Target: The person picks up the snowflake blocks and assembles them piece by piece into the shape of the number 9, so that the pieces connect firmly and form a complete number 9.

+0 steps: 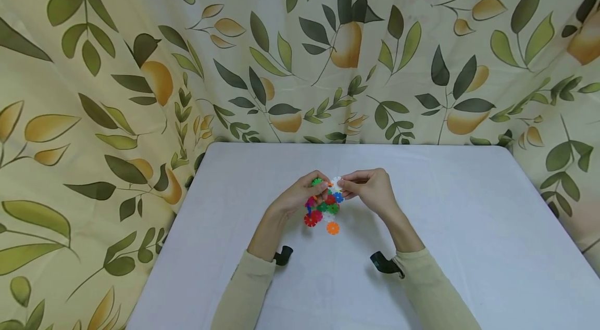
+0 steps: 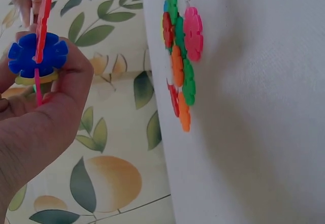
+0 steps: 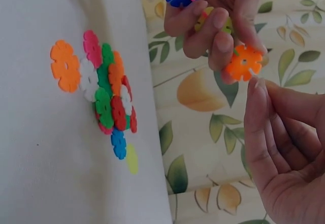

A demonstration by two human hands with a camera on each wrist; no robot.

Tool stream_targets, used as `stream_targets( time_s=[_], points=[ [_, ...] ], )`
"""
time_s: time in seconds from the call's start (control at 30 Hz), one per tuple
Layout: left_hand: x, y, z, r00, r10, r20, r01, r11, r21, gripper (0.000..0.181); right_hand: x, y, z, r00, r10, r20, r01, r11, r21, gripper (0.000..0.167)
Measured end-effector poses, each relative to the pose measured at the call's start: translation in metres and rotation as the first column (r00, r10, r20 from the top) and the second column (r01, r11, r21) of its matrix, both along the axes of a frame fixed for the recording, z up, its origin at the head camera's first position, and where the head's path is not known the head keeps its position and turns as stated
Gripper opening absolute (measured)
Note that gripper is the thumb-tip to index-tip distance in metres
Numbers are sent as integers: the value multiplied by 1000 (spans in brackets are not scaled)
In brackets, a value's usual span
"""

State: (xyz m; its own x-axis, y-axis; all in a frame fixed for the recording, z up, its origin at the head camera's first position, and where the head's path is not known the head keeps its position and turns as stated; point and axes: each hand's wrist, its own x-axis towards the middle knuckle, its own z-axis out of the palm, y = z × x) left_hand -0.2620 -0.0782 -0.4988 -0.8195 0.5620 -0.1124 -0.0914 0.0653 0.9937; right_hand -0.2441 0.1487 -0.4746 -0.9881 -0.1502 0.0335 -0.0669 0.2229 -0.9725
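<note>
My left hand (image 1: 296,195) grips a chain of interlocked flower-shaped plastic discs above the table. In the left wrist view the chain shows a red disc (image 2: 44,23) slotted edge-on into a blue disc (image 2: 48,52). A yellow disc (image 3: 224,23) lies among the left fingers, and an orange disc (image 3: 245,61) sticks out at the fingertips. With thumb and forefinger, my right hand (image 1: 376,192) pinches a white disc (image 1: 336,181) at the orange one's edge. That white disc appears nearly edge-on in the right wrist view, mostly hidden by fingers; whether it is slotted in I cannot tell.
Below the hands, loose discs lie heaped on the white table (image 1: 225,226), among them a green disc (image 3: 104,107), a pink disc (image 2: 193,33) and a blue disc (image 3: 119,144). An orange disc (image 1: 333,228) lies at the heap's near side. A leaf-patterned curtain (image 1: 290,85) hangs behind.
</note>
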Motion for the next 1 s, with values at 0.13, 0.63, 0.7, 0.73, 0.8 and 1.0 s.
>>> stream_targets(
  time_s=[0.13, 0.63, 0.7, 0.73, 0.8, 1.0],
  points=[
    [0, 0, 0, 1000, 7, 10, -6, 1000, -5, 18, 0, -1, -1, 1000, -10, 17, 10, 1000, -15, 23],
    [1, -2, -1, 998, 11, 65, -14, 999, 39, 18, 1, -5, -4, 1000, -20, 3, 20, 998, -61, 24],
    [0, -1, -1, 998, 4, 66, -7, 999, 44, 17, 1, -4, -3, 1000, -17, 6, 18, 998, -64, 24],
    [0, -1, -1, 998, 2, 67, -5, 999, 46, 17, 1, -4, -3, 1000, -15, 8, 15, 998, -61, 24],
    [0, -1, -2, 998, -3, 68, 0, 999, 50, 16, 1, -3, -2, 1000, -8, 11, 8, 999, -49, 24],
    [1, 1, -3, 996, -10, 88, 5, 998, 57, 15, 0, 0, -2, 1000, 11, 0, -11, 1000, -22, 21]
  ],
)
